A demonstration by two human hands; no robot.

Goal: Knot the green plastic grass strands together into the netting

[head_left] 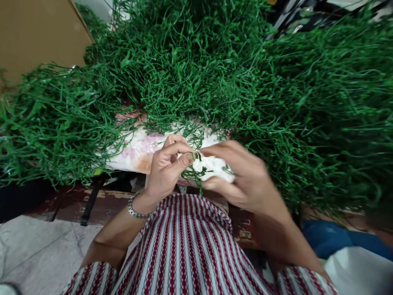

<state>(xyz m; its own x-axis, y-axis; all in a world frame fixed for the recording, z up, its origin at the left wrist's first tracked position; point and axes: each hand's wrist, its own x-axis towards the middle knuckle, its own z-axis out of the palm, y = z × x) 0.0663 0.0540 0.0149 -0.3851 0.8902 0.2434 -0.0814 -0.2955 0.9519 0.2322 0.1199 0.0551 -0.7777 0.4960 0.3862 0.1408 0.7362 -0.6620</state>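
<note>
My left hand [167, 166], with a bracelet on its wrist, pinches thin green plant stems [196, 174] between thumb and forefinger. The stems hang below the fingertips, over a white cloth with pink and purple flower patterns [132, 149]. My right hand [242, 172] is smeared by motion just to the right. Its thumb and forefinger are spread apart, the forefinger tip close to the left fingertips. A small green bit [229, 169] shows between its thumb and fingers; whether it is held I cannot tell.
Large heaps of the same green stems [190, 65] cover the far side and both ends of the work surface. A worn dark wooden edge [113, 205] runs in front of me. A brown board [37, 37] stands at the back left. Blue fabric [325, 237] shows at the lower right.
</note>
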